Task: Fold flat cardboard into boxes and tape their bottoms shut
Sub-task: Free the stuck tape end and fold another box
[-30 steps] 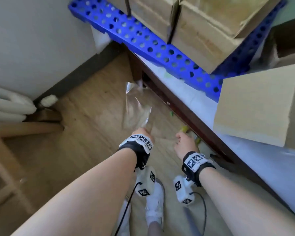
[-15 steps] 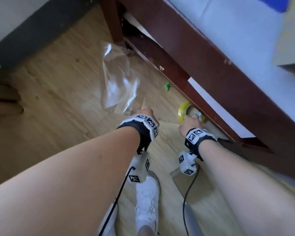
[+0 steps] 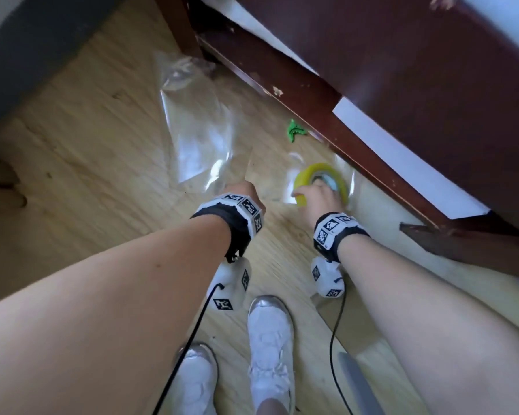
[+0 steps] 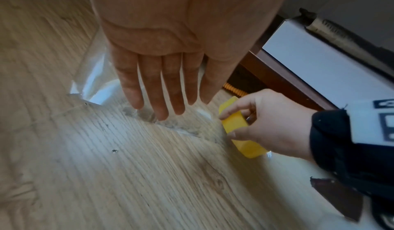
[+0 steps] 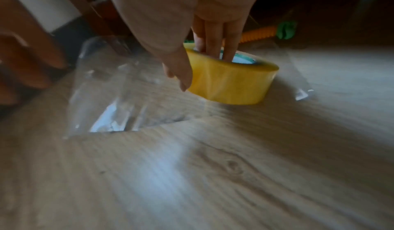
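Note:
A yellow roll of tape (image 3: 320, 174) lies flat on the wooden floor beside the dark table frame. My right hand (image 3: 318, 195) grips it: several fingers (image 5: 213, 44) reach down into the core and the thumb (image 5: 181, 75) presses the outer side of the tape roll (image 5: 232, 83). My left hand (image 4: 158, 88) hangs open just left of it, its straight fingers close above a clear plastic bag (image 4: 93, 81). From the left wrist the tape roll (image 4: 235, 124) shows pinched in the right hand (image 4: 268, 124). No folded box is in view now.
The clear plastic bag (image 3: 198, 127) is spread on the floor towards the wall. A dark red-brown table rail (image 3: 312, 94) runs diagonally on the right. A green scrap (image 3: 295, 131) and an orange ribbed piece (image 5: 258, 34) lie under it. White shoes (image 3: 270, 339) stand below my arms.
The head view has dropped from the tabletop boxes to the floor. Both hands went lower, and the right hand reached the tape roll and took hold of it.

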Tool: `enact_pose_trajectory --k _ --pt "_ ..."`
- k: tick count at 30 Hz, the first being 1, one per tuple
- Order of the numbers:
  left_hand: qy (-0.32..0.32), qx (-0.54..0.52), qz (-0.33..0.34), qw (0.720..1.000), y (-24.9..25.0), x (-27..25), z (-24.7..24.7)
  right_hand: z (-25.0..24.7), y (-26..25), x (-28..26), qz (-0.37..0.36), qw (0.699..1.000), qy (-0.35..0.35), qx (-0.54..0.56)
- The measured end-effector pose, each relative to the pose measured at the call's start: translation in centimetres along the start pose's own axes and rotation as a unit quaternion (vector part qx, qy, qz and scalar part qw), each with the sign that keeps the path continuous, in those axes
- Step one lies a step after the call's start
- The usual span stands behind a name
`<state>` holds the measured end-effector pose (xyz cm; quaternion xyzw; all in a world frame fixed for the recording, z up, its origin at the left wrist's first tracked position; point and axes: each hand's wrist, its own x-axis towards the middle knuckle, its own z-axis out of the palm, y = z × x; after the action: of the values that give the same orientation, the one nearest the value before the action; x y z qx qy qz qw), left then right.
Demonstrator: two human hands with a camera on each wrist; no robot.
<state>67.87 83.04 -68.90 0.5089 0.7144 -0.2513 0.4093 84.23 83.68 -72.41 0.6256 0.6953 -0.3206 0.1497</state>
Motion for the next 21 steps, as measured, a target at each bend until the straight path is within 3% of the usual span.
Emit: enact_pose_trajectory --k 5,9,13,18,21 --pt "-0.009 -0.024 -0.038 0.999 0.9 -3.7 -1.6 -2.5 -3.7 -3.5 -0.023 0.995 0.002 0.098" --pt "0.000 -0.058 -0.031 0.998 0.9 -7.7 -3.7 -6.9 -6.0 -7.1 -0.046 0.995 -0.023 0.090" --pt "-0.013 -0.057 -0.038 0.998 0.5 -13.6 -7.9 -12.4 -8.7 -11.5 -0.054 0.996 -0.001 0.076" --pt "0.032 -0.148 -0.060 0.987 1.1 -22.3 -14.1 -20.1 -13.1 -17.4 -0.097 0.989 0.024 0.113" --pt "0.063 -0.256 -0.079 0.961 0.4 -27.9 -18.5 -25.4 -16.5 -20.9 -0.142 0.982 0.033 0.123"
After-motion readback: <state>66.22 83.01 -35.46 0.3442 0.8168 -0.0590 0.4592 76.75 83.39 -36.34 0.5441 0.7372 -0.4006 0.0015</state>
